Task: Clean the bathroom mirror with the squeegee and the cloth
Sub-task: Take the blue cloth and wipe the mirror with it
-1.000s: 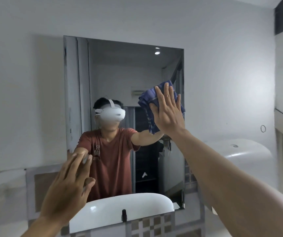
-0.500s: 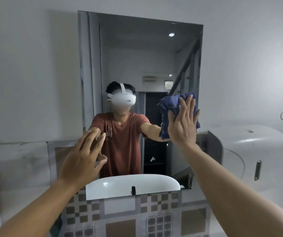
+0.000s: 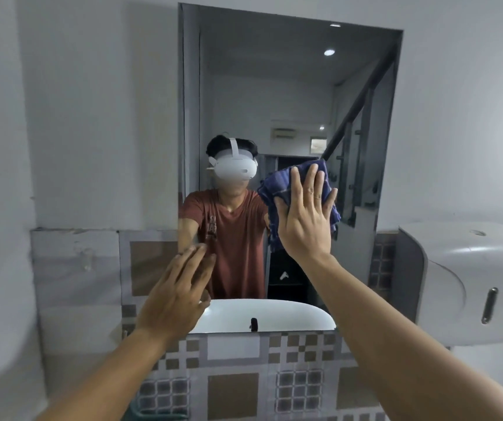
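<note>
The rectangular bathroom mirror [image 3: 274,86] hangs on the white wall straight ahead. My right hand [image 3: 304,217] lies flat, fingers spread, and presses a crumpled dark blue cloth [image 3: 277,183] against the glass at mid height, right of centre. My left hand [image 3: 180,293] is raised near the mirror's lower left corner, fingers loosely apart, holding nothing. Whether it touches the glass is unclear. No squeegee is in view.
A white paper dispenser [image 3: 468,284] is mounted on the wall right of the mirror. Brown-and-grey patterned tiles [image 3: 244,387] cover the wall below it. The mirror reflects a person and a white basin.
My right hand has slid the cloth from the mirror's right edge down and left toward the centre. The view has shifted so the mirror sits further right and higher. My left hand stayed low left.
</note>
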`<state>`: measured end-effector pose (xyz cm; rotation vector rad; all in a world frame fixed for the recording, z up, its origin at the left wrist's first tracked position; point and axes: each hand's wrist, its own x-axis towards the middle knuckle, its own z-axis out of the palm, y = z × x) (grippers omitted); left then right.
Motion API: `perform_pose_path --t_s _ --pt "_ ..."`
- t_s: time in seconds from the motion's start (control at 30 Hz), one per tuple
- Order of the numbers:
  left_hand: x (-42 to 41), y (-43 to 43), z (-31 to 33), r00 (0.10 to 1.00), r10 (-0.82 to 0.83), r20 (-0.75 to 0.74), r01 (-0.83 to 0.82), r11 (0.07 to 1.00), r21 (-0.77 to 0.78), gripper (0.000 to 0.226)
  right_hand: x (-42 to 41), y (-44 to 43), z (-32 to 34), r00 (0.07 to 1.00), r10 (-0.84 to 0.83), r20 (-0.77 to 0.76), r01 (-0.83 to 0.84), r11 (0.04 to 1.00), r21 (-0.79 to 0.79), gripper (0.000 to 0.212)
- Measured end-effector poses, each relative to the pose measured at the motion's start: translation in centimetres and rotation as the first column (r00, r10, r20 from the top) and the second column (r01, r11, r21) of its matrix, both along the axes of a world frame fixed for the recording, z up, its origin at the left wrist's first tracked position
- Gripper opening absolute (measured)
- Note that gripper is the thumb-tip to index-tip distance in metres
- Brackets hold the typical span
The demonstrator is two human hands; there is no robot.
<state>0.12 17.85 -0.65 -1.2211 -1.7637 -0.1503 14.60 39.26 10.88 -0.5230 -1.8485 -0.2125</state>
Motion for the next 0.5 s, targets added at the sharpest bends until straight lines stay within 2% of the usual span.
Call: perform_pose_path --t_s 0.13,0.27,0.4,0.5 --pt "0.3 -0.1 -0.8 0.999 -0.031 0.018 0.029 0.997 0.065 0.087 -2.7 -2.7 1.5 0.993 0.050 0.108 -0.066 0.986 0.152 0.060" --pt "0.0 -0.4 -3.0 0.997 -0.032 0.068 0.028 0.998 0.053 0.085 -5.1 -5.3 2.7 0.979 0.074 0.188 -0.130 0.945 0.301 0.057" --pt "-0.2 -0.7 -4.2 0.997 0.007 0.072 -0.010 0.999 0.035 0.077 -6.7 -6.6 2.4 0.941 0.024 0.338 -0.203 0.837 0.507 0.051" --pt "0.0 -0.8 -4.6 0.996 0.001 0.087 -0.005 0.999 0.049 0.075 -7.0 -6.9 1.5 0.908 0.040 0.418 -0.280 0.799 0.532 0.051"
